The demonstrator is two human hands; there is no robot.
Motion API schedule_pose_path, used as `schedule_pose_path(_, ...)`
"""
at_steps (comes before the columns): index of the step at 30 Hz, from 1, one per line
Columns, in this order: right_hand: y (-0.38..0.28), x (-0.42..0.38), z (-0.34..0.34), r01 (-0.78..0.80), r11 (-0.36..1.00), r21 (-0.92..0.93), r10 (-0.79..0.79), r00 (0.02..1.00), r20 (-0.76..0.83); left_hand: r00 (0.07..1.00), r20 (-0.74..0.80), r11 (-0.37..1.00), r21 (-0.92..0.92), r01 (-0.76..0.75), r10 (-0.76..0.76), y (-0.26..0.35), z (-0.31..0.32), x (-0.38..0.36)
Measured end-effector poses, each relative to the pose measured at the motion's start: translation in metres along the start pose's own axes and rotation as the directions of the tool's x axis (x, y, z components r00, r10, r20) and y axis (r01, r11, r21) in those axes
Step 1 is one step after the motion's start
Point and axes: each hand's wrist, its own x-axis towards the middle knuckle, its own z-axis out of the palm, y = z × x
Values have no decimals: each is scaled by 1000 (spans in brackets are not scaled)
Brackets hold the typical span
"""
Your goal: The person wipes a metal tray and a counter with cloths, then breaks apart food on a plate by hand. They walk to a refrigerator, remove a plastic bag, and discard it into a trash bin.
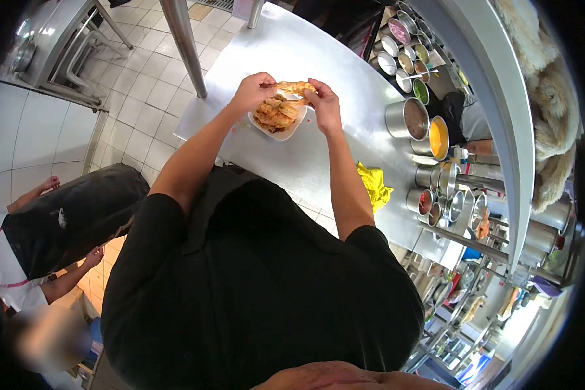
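Note:
My left hand (252, 92) pinches one end of a long, golden battered fried piece (294, 87), which looks like a shrimp. The fingers of my right hand (325, 105) are closed on its other end, so it stretches level between both hands. Just below it, a white bowl (285, 135) stands on the steel table (240, 153), with rounded corners and a pile of similar fried pieces (276, 116) inside. The held piece overlaps the far edge of the pile in this view. An orange, tail-like strip shows beneath my right fingertips.
A crumpled yellow cloth (373, 184) lies near the table's right side. Metal pots of brown sauce (415, 118) and orange liquid (439, 138) stand beyond it, with small tins (400, 31) farther back. A steel post (185, 49) rises at left. A person in a black apron (78, 211) stands nearby.

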Motion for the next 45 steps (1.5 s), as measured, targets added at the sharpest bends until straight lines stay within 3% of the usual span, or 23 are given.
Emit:
schedule_pose_path(2, 4, -2, 1, 170, 978, -123, -168, 985, 26, 998, -2, 986, 155, -63, 64, -3, -1, 1)
schedule_pose_path(5, 30, -12, 9, 275, 913, -300, -267, 961, 69, 976, 15, 840, 505, -196, 219, -22, -5, -2)
schedule_pose_path(8, 41, -24, 12, 416, 792, -446, -383, 908, 167, 973, 147, 875, 428, -226, 179, -44, -7, -4)
schedule_pose_path(12, 50, -34, 13, 178, 918, -355, -205, 978, -40, 972, 148, 888, 399, -229, 184, -26, -7, -14)
schedule_pose_path(15, 63, -24, 14, 237, 937, -256, -261, 963, -62, 982, 130, 924, 340, -174, 137, -20, -3, -15)
schedule_pose_path(17, 62, -21, 16, 226, 915, -335, -263, 962, -70, 977, 127, 930, 306, -204, 173, -27, -3, -9)
schedule_pose_path(20, 72, -21, 11, 173, 920, -351, -211, 975, -73, 980, -34, 903, 397, -166, 195, -19, -22, -18)
schedule_pose_path(21, 75, -20, 7, 158, 919, -360, -194, 979, -66, 982, -127, 867, 494, -62, 142, -32, -34, -25)
schedule_pose_path(23, 72, -22, 5, 148, 926, -349, -187, 979, -82, 992, -74, 803, 582, 126, -102, -43, -57, -54)
schedule_pose_path(25, 55, -35, 7, 159, 938, -308, -206, 971, -125, 996, -62, 744, 661, 94, -70, -30, -52, -93)
schedule_pose_path(28, 69, -36, -7, 92, 868, -487, -270, 912, -309, 996, -8, 687, 725, -53, 86, -45, -52, -104)
schedule_pose_path(29, 74, -37, -10, -10, 907, -420, -129, 945, -302, 988, 18, 668, 735, -117, 154, -57, -51, -102)
schedule_pose_path(31, 76, -42, -12, -230, 930, -287, 156, 953, -260, 995, -22, 701, 711, -51, 94, -61, -52, -88)
schedule_pose_path(34, 68, -46, -6, -339, 938, -76, 326, 935, -142, 997, -73, 825, 562, 53, -14, -25, -49, -73)
schedule_pose_path(35, 68, -47, -6, -354, 933, -60, 343, 928, -143, 995, -83, 868, 489, 93, -60, -9, -46, -71)
schedule_pose_path(37, 70, -43, -2, -378, 926, -22, 371, 918, -141, 955, -5, 879, 390, 274, -296, -1, -33, -59)
schedule_pose_path(41, 83, -46, 4, -332, 933, -137, 315, 940, -133, 734, 214, 763, 128, 633, -645, -49, -21, -43)
schedule_pose_path(44, 80, -55, 17, -254, 947, -197, 216, 956, -196, 838, 173, 834, -117, 539, -518, -55, -15, -56)
schedule_pose_path(45, 78, -60, 21, -242, 947, -213, 197, 957, -211, 867, 186, 865, -123, 487, -462, -60, -17, -60)
